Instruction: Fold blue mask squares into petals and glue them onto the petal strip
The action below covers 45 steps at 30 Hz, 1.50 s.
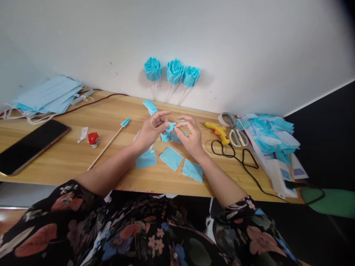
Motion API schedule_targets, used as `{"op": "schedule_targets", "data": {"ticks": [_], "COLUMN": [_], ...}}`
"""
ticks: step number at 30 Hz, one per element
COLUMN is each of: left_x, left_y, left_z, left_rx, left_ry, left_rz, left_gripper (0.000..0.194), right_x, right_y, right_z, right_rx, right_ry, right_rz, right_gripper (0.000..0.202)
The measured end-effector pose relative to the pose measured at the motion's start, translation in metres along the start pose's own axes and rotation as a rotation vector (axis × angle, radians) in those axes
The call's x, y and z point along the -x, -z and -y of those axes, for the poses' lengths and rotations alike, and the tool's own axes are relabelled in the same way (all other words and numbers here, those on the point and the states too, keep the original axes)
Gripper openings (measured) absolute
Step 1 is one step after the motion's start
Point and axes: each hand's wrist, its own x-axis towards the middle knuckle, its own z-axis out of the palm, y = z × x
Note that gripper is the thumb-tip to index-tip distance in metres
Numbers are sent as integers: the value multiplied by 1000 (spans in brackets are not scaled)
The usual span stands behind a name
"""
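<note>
Between both hands, above the middle of the wooden table, is a small piece of blue mask fabric (pixel 171 126). My left hand (pixel 153 129) pinches its left side with thumb and finger. On its right side, my right hand (pixel 190 133) pinches it the same way. Beneath and in front of the hands lie several cut blue fabric rectangles (pixel 171 158). A crinkled blue piece (pixel 150 107) rests just behind my left hand. To the left lies a wooden stick with a blue tip (pixel 125 122).
Three blue fabric flowers on sticks (pixel 175 72) lean against the wall. At right are a yellow glue gun (pixel 217 131) with a black cord, scissors (pixel 239 137), a blue fabric pile (pixel 269 133) and a power strip (pixel 281 179). At left are face masks (pixel 50 94), a phone (pixel 31 146) and a red-wrapped lollipop (pixel 93 139).
</note>
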Motion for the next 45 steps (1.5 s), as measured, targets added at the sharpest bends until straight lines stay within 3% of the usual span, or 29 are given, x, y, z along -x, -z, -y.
{"op": "schedule_targets", "data": {"ticks": [6, 12, 19, 30, 38, 45], "left_x": [1, 1, 1, 3, 2, 1], "left_y": [0, 0, 2, -1, 1, 2], "left_z": [-1, 0, 0, -3, -4, -4], "left_rx": [-5, -2, -3, -19, -23, -35], "left_ry": [15, 17, 42, 160, 136, 121], "left_rz": [13, 17, 63, 98, 60, 49], "left_gripper": [36, 36, 42, 64, 59, 58], "right_x": [-1, 0, 0, 0, 1, -2], "right_y": [0, -4, -5, -4, -5, 6], "right_z": [2, 1, 0, 2, 3, 0], "right_rx": [-74, -275, -441, -464, -474, -473], "right_ry": [-42, -210, -368, -369, -360, -356], "right_rz": [-3, 52, 97, 85, 135, 255], "right_gripper": [4, 8, 33, 34, 34, 33]}}
